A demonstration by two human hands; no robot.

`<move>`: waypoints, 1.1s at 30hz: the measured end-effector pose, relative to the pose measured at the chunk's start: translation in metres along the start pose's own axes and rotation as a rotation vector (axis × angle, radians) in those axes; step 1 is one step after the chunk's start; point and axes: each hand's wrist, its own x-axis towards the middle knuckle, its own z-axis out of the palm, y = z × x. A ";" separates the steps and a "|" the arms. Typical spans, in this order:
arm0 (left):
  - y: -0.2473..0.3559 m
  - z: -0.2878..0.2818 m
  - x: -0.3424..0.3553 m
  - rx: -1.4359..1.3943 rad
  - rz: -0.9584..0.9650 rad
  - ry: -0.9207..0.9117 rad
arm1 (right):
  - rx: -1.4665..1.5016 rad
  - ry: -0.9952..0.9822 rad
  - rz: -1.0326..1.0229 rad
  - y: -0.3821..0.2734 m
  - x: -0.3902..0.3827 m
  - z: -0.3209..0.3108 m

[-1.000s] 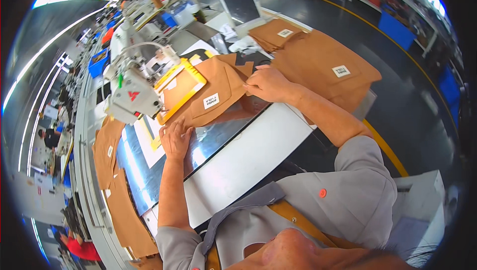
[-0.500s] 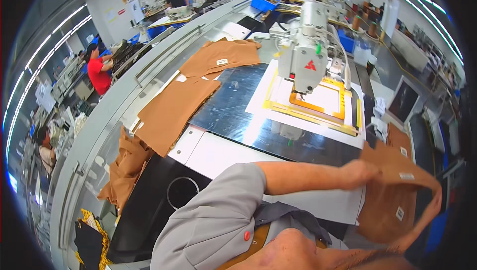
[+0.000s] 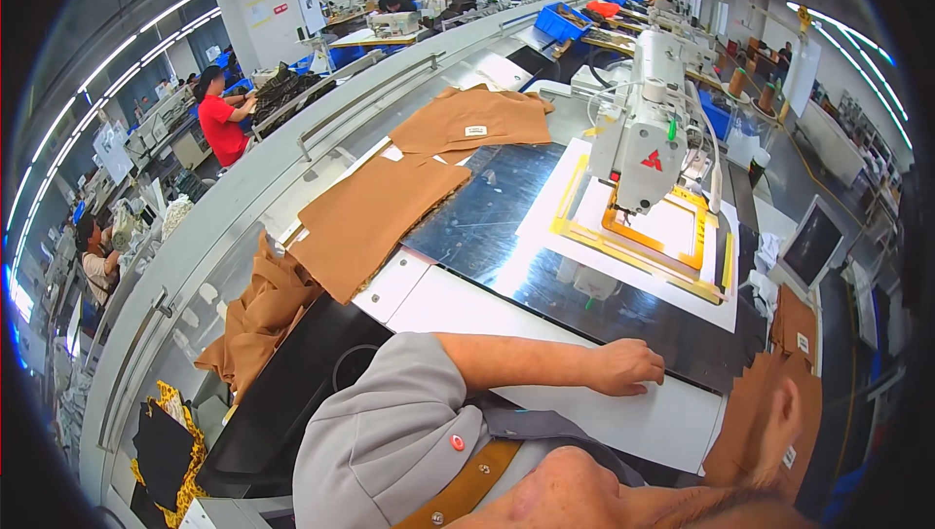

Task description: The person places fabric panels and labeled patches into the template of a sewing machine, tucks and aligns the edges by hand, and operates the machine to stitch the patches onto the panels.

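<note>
My left hand, fingers curled with nothing visible in them, rests near the front edge of the dark metal plate and white table section. My right hand, partly foreshortened, is at the stack of brown fabric panels with white labels on the right; its grip is unclear. The white sewing machine stands over a yellow-orange clamp frame on a white sheet, with no brown fabric inside. More brown panels lie flat along the left, beside a crumpled brown pile.
A monitor stands at the right. A metal rail runs along the left, with black and yellow pieces below. Co-workers, including a person in red, are at neighbouring stations. A blue bin is farther back.
The brown panel that both hands held by the clamp frame has moved right to the stack. My left hand has let go and drawn back leftward. The view has swung left.
</note>
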 end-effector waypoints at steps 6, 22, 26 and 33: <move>0.000 -0.038 -0.075 0.068 -0.279 0.149 | 0.242 -0.736 -0.691 -0.242 0.013 0.051; -0.012 -0.032 -0.120 0.177 -0.204 0.471 | 1.284 -0.778 -1.167 -0.368 -0.016 0.087; -0.010 -0.030 -0.122 0.190 -0.206 0.440 | 1.144 -0.763 -1.047 -0.386 -0.030 0.078; -0.011 -0.030 -0.123 0.209 -0.189 0.448 | 1.362 -0.760 -0.987 -0.358 -0.038 0.100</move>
